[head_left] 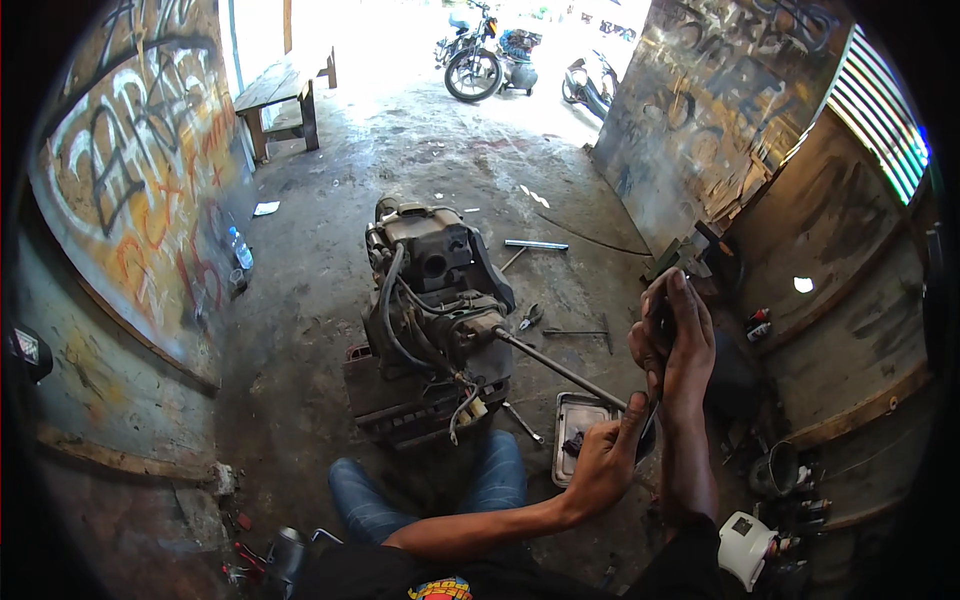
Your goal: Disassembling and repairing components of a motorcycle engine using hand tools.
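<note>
A long-shafted metal wrench [560, 368] slants from the side of a dark, grimy engine [435, 270] toward my hands. Its near end, with what looks like a crossbar, is mostly hidden by my fingers. My left hand [603, 455] is closed round the lower part of that end, thumb pointing up. Higher and to the right, my right hand [678, 335] has its fingers curled at the upper part; its grip is partly hidden. Hoses and loose wires with a pale connector [476, 408] hang off the engine, which rests on a dark crate [425, 415] before my knees.
On the floor lie a T-handle tool [537, 245], pliers [531, 317], a thin rod tool [578, 332] and a small wrench [523, 423]. A metal tray [563, 470] sits beneath my left hand. Graffitied panels flank both sides; a bench [280, 95] and motorcycle [472, 65] stand farther off.
</note>
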A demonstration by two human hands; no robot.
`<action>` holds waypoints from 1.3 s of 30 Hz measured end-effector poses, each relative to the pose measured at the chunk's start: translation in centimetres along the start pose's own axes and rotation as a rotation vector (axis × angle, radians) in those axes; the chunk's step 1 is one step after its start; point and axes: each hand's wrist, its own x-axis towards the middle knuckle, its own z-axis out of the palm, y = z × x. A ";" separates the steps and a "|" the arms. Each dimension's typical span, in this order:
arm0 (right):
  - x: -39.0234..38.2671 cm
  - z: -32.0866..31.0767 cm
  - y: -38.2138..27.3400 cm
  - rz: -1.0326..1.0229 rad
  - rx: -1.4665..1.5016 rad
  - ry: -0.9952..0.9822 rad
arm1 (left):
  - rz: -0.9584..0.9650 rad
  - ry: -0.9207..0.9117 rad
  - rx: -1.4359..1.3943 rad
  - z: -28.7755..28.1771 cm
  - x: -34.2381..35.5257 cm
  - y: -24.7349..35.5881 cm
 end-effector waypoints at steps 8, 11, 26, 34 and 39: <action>1.5 0.0 -1.3 -0.158 0.296 0.047 | -0.148 -0.033 0.018 0.0 -0.2 2.7; 1.0 1.0 -0.9 -0.051 0.233 -0.029 | -0.268 -0.086 -0.097 -0.9 -0.8 4.2; 1.6 1.2 -0.3 -0.085 0.180 -0.049 | -0.092 -0.077 -0.077 0.2 -1.0 2.1; 1.3 1.7 -0.1 -0.132 0.103 0.106 | -0.198 -0.216 -0.167 -0.8 -1.2 4.3; 0.6 1.8 -0.1 -0.147 0.089 0.079 | -0.157 -0.120 -0.206 -0.3 -1.5 2.8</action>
